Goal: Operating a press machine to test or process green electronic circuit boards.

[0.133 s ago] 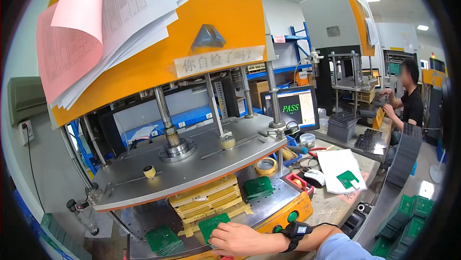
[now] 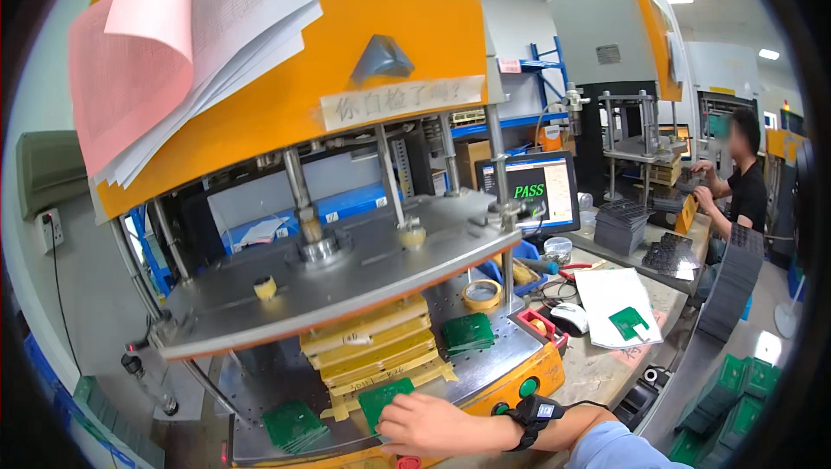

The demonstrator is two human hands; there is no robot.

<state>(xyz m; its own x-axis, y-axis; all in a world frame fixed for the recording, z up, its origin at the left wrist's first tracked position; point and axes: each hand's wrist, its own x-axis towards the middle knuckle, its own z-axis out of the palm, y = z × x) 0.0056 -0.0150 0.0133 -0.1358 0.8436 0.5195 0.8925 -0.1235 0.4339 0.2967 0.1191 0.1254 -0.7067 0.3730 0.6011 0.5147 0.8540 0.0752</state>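
My right hand (image 2: 421, 426) reaches in from the lower right with a black band round the wrist. Its fingers are closed on the edge of a green circuit board (image 2: 377, 401), held at the front of the press bed; the thumb is hidden. Just behind the board is a yellow layered test fixture (image 2: 368, 343) under the press plate (image 2: 346, 283). A small stack of green boards (image 2: 294, 426) lies to the left, and another stack of green boards (image 2: 467, 331) sits to the right of the fixture. My left hand is out of view.
A roll of tape (image 2: 482, 294) lies beside a press post. Green buttons (image 2: 528, 385) are on the bed's orange front. Right of it are a monitor (image 2: 561, 196), a mouse (image 2: 569, 319) and white paper (image 2: 597, 287). A co-worker (image 2: 743, 183) handles parts farther right.
The press plate has risen a little, and the layers of the yellow fixture show more. The view has shifted slightly. My right hand stays on the circuit board.
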